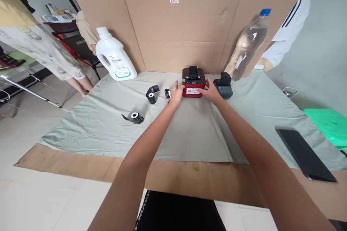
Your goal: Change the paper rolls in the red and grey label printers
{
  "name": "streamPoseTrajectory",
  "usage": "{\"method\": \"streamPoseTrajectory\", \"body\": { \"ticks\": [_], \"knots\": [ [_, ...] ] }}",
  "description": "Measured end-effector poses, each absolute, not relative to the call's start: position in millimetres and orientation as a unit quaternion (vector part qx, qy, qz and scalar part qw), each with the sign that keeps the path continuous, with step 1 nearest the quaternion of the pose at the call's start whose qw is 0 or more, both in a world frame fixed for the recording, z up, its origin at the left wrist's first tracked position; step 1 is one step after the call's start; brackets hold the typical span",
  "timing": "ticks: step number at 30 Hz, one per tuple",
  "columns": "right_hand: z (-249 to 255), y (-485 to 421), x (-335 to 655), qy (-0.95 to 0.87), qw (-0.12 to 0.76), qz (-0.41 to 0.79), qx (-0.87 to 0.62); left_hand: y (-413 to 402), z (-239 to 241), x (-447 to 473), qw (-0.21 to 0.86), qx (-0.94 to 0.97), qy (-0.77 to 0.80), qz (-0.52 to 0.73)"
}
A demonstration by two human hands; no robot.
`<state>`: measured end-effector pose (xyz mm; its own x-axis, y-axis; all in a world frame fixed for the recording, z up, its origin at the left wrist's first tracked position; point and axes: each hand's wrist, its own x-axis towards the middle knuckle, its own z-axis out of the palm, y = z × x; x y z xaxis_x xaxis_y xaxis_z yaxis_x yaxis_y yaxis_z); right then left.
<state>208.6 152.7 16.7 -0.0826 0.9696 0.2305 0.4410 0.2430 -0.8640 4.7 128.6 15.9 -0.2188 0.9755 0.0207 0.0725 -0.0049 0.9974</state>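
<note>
A small red and black receipt printer (193,92) stands on the cloth near the cardboard, a black strip rising from its top slot. It has a white label on its front. My left hand (176,93) grips its left side, and my right hand (210,91) holds the right side with a finger across the front. Close to the right hand sits a dark grey printer (225,90) with a black strip sticking up. Left of my left hand lie rolls of black strip: one with a curled tail (151,97), a small one (167,93) and a nearer one (137,118).
Behind stands a cardboard screen (187,25). A white detergent jug (116,57) is at the back left, a large water bottle (248,48) at the back right. A tablet (305,153) lies right, by a green stool (328,126). People stand beyond the screen.
</note>
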Motion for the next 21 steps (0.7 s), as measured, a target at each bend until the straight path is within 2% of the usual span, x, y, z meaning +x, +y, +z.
{"method": "streamPoseTrajectory", "body": {
  "ticks": [3, 8, 15, 21],
  "knots": [
    [10.4, 157.7, 194.8, -0.686, 0.414, 0.321, -0.505, 145.5, 16.7, 11.5, 0.477, 0.501, 0.481, 0.539],
    [16.7, 133.6, 199.7, -0.716, 0.428, 0.258, -0.487, 116.7, 7.6, 11.5, 0.475, 0.549, 0.427, 0.539],
    [39.7, 17.1, 195.2, -0.726, 0.454, 0.199, -0.476, 7.3, 18.3, -26.4, 0.457, 0.647, 0.346, 0.503],
    [12.8, -72.9, 190.7, -0.717, 0.457, 0.204, -0.484, -75.6, -7.4, -51.5, 0.449, 0.691, 0.351, 0.444]
  ]
}}
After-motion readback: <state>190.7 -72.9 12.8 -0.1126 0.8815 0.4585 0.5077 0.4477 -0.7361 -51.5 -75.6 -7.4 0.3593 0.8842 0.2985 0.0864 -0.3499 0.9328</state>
